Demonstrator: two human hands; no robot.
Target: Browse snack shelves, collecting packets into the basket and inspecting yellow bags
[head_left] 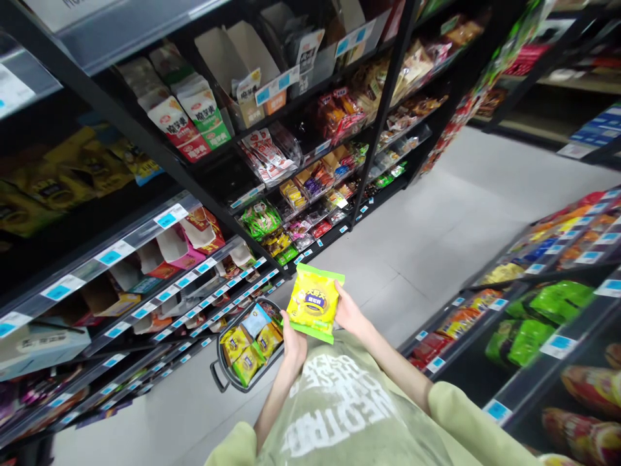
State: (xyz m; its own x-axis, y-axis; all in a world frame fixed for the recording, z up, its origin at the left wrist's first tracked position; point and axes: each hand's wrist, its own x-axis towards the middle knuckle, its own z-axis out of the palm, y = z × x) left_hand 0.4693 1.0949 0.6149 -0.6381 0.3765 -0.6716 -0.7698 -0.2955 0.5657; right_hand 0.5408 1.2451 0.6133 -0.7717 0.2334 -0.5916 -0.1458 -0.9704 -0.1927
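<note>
A yellow snack bag (314, 301) with green edges and a purple label is held up in front of my body. My left hand (294, 342) grips its lower left side, thumb on the front. On the right side of the same bag, my right hand (349, 309) closes on the edge. Below and to the left, a dark basket (224, 362) with a handle stands on the floor. Inside it lie several similar yellow bags (248, 364) and a light blue packet (257, 321).
Snack shelves (165, 217) with blue-and-white price tags run along the left and ahead. More shelving with green bags (557, 301) lines the right side. Between them stretches a grey tiled floor (417, 226). Small snack boxes (189, 120) stand on an upper shelf.
</note>
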